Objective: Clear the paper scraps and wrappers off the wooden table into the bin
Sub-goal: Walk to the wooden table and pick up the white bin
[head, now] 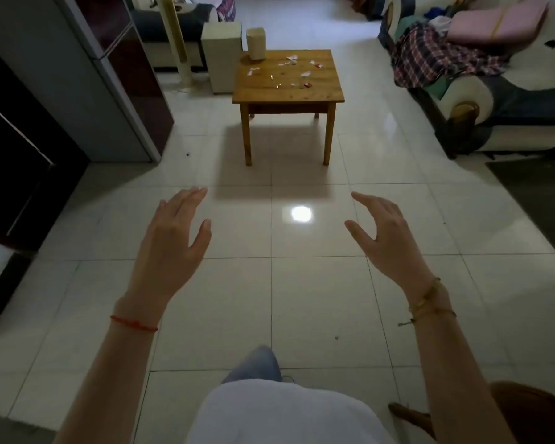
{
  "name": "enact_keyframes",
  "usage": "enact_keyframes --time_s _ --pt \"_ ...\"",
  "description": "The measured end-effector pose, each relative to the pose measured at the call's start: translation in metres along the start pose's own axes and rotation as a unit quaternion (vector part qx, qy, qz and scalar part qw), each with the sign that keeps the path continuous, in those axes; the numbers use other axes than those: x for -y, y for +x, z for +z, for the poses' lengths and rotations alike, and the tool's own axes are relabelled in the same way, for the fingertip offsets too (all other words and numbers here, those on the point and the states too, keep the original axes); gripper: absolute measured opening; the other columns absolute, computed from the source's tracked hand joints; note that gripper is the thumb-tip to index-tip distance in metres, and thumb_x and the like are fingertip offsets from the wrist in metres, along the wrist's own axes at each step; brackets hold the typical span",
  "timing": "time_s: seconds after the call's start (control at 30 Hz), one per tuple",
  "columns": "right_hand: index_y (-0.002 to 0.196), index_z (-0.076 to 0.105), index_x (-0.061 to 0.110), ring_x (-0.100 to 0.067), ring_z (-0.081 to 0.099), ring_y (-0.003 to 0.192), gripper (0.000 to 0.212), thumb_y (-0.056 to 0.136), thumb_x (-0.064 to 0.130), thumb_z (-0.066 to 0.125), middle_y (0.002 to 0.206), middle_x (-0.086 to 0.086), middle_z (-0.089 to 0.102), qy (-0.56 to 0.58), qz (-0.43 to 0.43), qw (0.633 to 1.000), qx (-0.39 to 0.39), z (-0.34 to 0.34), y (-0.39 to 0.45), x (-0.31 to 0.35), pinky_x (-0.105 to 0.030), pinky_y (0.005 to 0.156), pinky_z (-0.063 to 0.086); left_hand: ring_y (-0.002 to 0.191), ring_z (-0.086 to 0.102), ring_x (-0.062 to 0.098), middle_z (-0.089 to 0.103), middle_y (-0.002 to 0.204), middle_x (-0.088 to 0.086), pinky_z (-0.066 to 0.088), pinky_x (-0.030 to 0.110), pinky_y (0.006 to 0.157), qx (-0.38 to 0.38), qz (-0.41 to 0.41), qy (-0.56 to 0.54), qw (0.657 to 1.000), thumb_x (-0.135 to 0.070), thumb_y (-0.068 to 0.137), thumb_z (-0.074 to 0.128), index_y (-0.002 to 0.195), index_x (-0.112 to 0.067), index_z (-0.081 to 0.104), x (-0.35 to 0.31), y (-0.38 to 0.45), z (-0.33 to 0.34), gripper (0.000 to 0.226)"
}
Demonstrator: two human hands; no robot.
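A small wooden table stands on the tiled floor ahead, well beyond my hands. Several white and red paper scraps and wrappers lie scattered over its far half. A pale beige bin stands on the table's far left corner. My left hand and my right hand are raised over the floor in front of me, fingers spread, both holding nothing. Both are far short of the table.
A fridge lines the left wall. A white cabinet stands behind the table's left side. A sofa piled with clothes fills the right, with a dark mat on the floor before it. Glossy tiles lie between me and the table.
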State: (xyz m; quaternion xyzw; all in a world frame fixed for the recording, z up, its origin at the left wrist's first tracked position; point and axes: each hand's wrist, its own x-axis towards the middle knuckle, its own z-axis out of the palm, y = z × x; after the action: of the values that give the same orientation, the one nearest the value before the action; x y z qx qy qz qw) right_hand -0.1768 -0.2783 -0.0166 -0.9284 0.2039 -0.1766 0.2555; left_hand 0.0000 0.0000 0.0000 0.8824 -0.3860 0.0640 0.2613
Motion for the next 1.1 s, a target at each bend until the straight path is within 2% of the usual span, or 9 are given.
enact_keyframes --time_s 0.37,0.5,0.67,0.87,1.1 --pt "0.136 0.045 0.012 -0.022 0.041 0.129 0.048 0.092 0.029 0.057 0.135 -0.007 0.052 -0.012 0.02 0.999 0.023 0.031 0.1 -0.046 -0.031 0.108 0.032 0.135 0.042 0.025 0.048 0.144 0.011 0.027 0.047 0.116 0.014 -0.031 -0.003 0.999 -0.019 0.094 0.05 0.141 -0.009 0.042 0.034 0.087 0.054 0.049" --pt "0.136 0.045 0.014 -0.02 0.041 0.13 0.048 0.092 0.03 0.056 0.136 -0.005 0.052 -0.009 0.028 0.999 0.019 0.045 0.166 -0.067 -0.034 0.109 0.032 0.137 0.039 0.023 0.047 0.145 0.009 0.025 0.045 0.117 0.023 -0.034 -0.007 0.999 -0.02 0.095 0.05 0.142 -0.01 0.041 0.053 0.154 0.078 0.049" --pt "0.136 0.046 0.014 -0.02 0.041 0.13 0.048 0.091 0.028 0.057 0.135 -0.005 0.053 -0.005 0.036 0.999 0.014 0.055 0.27 -0.084 -0.028 0.107 0.029 0.137 0.039 0.022 0.047 0.145 0.008 0.026 0.046 0.117 0.025 -0.027 -0.009 0.999 -0.02 0.094 0.049 0.142 -0.011 0.042 0.079 0.252 0.094 0.049" --pt "0.135 0.046 0.014 -0.02 0.042 0.129 0.047 0.092 0.028 0.057 0.134 -0.005 0.053 -0.008 0.038 0.999 -0.007 0.062 0.382 -0.105 -0.027 0.107 0.029 0.138 0.037 0.021 0.046 0.146 0.007 0.031 0.049 0.114 0.036 -0.016 -0.019 0.999 -0.02 0.095 0.049 0.143 -0.012 0.04 0.102 0.37 0.115 0.05" --pt "0.134 0.046 0.014 -0.021 0.044 0.127 0.046 0.092 0.028 0.057 0.133 -0.006 0.054 -0.007 0.065 0.998 -0.008 0.077 0.478 -0.155 -0.028 0.106 0.031 0.142 0.031 0.015 0.041 0.15 0.002 0.02 0.042 0.12 0.062 0.006 -0.006 0.998 -0.025 0.096 0.047 0.146 -0.018 0.035 0.123 0.49 0.156 0.051"
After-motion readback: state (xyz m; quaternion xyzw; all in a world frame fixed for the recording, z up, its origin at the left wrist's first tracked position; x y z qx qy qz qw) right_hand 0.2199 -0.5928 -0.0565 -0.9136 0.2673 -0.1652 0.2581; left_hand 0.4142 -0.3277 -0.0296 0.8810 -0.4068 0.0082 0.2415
